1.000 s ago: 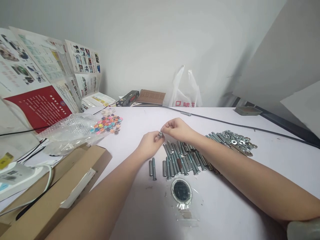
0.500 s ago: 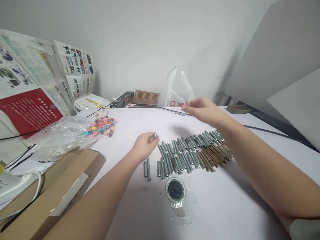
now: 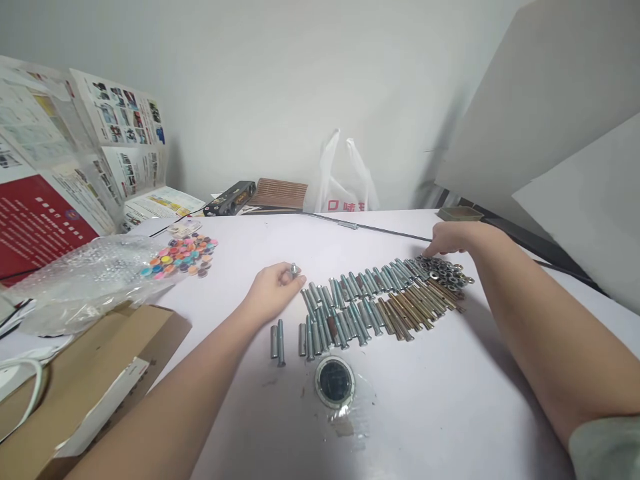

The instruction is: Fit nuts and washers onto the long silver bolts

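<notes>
My left hand (image 3: 273, 291) is closed around a metal bolt (image 3: 294, 269), whose end points up between thumb and forefinger; the rest of it is hidden in the fingers. At the far right end of the rows, my right hand (image 3: 449, 239) reaches down with its fingertips together at the edge of a heap of nuts and washers (image 3: 453, 275). Whatever those fingertips pinch is too small to make out. Between the hands lie rows of silver bolts and sleeves (image 3: 345, 320), with brass-coloured rods (image 3: 413, 310) beside them. A separate sleeve (image 3: 274, 342) and bolt (image 3: 281, 343) lie nearer me.
A round dark disc (image 3: 335, 381) lies in front, on clear tape. To the left are colourful discs (image 3: 185, 255), bubble wrap (image 3: 95, 273) and a cardboard box (image 3: 115, 360). A white plastic bag (image 3: 343, 183) and a small tray (image 3: 460, 214) stand at the back.
My right hand has come down and to the right from above the table to the nuts and washers. My left hand still holds the bolt. The whole view has shifted slightly.
</notes>
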Motion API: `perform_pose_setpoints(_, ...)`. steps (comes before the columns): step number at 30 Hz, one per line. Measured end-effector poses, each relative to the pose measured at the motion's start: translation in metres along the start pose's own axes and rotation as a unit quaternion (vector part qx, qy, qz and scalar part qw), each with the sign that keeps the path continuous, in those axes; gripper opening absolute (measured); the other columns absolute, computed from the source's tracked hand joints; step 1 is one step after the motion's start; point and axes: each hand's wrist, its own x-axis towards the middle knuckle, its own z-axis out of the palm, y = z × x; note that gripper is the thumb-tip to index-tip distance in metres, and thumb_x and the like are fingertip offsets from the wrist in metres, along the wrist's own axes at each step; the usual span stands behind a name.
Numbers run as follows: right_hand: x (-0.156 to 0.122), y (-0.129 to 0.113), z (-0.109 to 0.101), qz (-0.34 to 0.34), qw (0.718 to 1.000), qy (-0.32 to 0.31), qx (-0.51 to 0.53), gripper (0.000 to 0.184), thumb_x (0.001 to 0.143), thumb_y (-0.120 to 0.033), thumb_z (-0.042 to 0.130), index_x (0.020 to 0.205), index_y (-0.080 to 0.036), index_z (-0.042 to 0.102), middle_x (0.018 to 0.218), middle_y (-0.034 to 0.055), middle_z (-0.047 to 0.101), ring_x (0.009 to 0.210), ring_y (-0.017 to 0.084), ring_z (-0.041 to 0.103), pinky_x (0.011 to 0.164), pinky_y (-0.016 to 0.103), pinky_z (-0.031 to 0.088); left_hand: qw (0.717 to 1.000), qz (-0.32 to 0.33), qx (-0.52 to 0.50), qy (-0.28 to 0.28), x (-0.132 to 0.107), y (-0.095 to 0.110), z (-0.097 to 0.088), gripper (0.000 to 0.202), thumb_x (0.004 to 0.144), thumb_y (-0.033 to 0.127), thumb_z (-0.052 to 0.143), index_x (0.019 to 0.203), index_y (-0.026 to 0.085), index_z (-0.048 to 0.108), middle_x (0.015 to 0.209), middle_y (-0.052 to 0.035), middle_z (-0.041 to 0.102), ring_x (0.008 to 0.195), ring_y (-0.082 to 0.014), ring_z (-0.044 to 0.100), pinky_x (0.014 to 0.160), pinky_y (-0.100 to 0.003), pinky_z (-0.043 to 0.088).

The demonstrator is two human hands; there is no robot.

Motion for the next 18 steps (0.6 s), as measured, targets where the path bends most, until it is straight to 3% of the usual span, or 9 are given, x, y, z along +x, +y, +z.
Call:
perform_pose_setpoints(9,-0.016,-0.013,0.0,-0.047,0.997,-0.065,0.004,0.032,0.072,-0.045,0.063,0.071,-0.013,0.061,0.074,0.0093,0.056,0.063,0.017,0.05,0.063,0.035,0.039,1.0,0.004,-0.001,-0.005,0.0,-0.001,0.002,0.032,0.08,0.047,0.057,0.091,0.018,0.065,0.066,0.0027,0.049,0.063,-0.0116,0.047,0.064,-0.026,0.036)
perform_pose_setpoints(18,-0.007,-0.017,0.003,-0.056,0.998,-0.033,-0.022,0.016,0.065,-0.029,0.064,0.065,-0.014,0.062,0.068,0.0084,0.053,0.058,0.016,0.046,0.059,0.034,0.036,1.0,0.003,-0.006,-0.008,-0.001,0.0,0.001,0.028,0.08,0.043,0.057,0.092,0.02,0.065,0.064,0.004,0.048,0.063,-0.0113,0.047,0.064,-0.026,0.035)
